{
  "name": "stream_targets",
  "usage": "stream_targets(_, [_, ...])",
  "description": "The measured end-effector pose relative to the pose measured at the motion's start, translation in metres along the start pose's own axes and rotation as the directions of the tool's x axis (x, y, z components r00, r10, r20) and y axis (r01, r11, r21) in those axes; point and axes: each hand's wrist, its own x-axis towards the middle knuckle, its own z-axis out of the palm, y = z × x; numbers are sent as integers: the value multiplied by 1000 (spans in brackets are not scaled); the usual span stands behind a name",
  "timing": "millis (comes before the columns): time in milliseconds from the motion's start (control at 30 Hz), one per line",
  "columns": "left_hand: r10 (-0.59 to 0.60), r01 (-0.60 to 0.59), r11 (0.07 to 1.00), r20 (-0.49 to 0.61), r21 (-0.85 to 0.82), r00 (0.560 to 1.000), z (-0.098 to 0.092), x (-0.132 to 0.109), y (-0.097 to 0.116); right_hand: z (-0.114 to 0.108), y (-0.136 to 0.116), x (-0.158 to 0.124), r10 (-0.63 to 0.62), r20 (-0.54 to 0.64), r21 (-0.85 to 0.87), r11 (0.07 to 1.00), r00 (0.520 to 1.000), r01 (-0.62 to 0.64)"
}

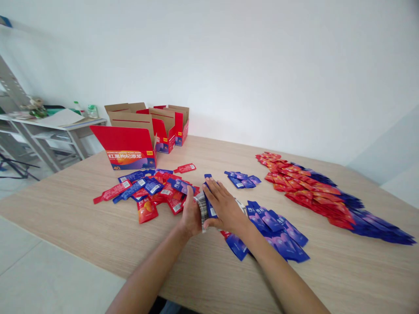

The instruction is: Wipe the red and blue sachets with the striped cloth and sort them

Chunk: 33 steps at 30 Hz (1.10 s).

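Note:
Near the middle of the table a stack of sachets [202,205] stands on edge between my two hands, its pale layered edges facing me. My left hand [191,213] is closed round its left side, thumb pointing up. My right hand [225,207] presses on the other side with fingers stretched together over a blue sachet [210,210]. To the left lies a loose heap of red and blue sachets [157,187]. Blue sachets [278,233] are spread beside my right forearm, partly covered by it. A smaller group of blue sachets [242,179] lies just beyond my right hand.
Several open red cartons [131,148] stand at the table's back left, flaps up. Long overlapping rows of red sachets [304,187] and blue sachets [376,224] cover the right side of the wooden table [183,279]. A white wall rises behind; another desk [62,124] is at far left.

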Motion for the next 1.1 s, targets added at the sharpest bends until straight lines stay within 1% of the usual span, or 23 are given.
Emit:
stream_targets(67, [-45, 45, 999, 23, 7, 999, -2, 0, -4, -1, 2, -1, 17, -14, 10, 1000, 1000, -17])
stream_targets(133, [-46, 46, 999, 23, 0, 999, -3, 0, -7, 2, 0, -2, 57, -34, 20, 998, 998, -57])
stream_targets(233, [48, -48, 999, -26, -16, 999, -2, 1, -8, 9, -8, -1, 115, -63, 54, 992, 991, -112])
stream_targets(333, [134, -137, 990, -116, -16, 984, 3, 2, -6, 17, -18, -1, 164, -84, 112, 982, 983, -154])
stream_targets(467, [200, -211, 976, -185, -47, 962, 6, 2, 4, 30, -29, 0, 187, -133, 181, 970, 973, -162])
stream_targets(633, [284, -310, 948, -252, -69, 925, 6, 1, 22, 43, -47, 0, 201, -210, 246, 958, 957, -147])
stream_targets(733, [353, -374, 927, -277, -26, 894, 6, -1, 31, 45, -58, -1, 216, -185, 272, 949, 959, -161])
stream_targets(800, [374, -394, 919, -290, -12, 881, 6, -2, 34, 46, -62, -3, 229, -161, 292, 940, 960, -175])
stream_targets(867, [360, -383, 923, -294, -23, 885, 6, -2, 35, 47, -63, -4, 256, -153, 320, 927, 955, -197])
stream_targets(967, [317, -336, 942, -261, -28, 912, 7, -2, 30, 48, -60, -4, 296, -172, 368, 904, 940, -217])
stream_targets(1100, [217, -222, 975, -201, 0, 955, 8, -1, 16, 43, -55, -2, 392, -175, 407, 864, 903, -296])
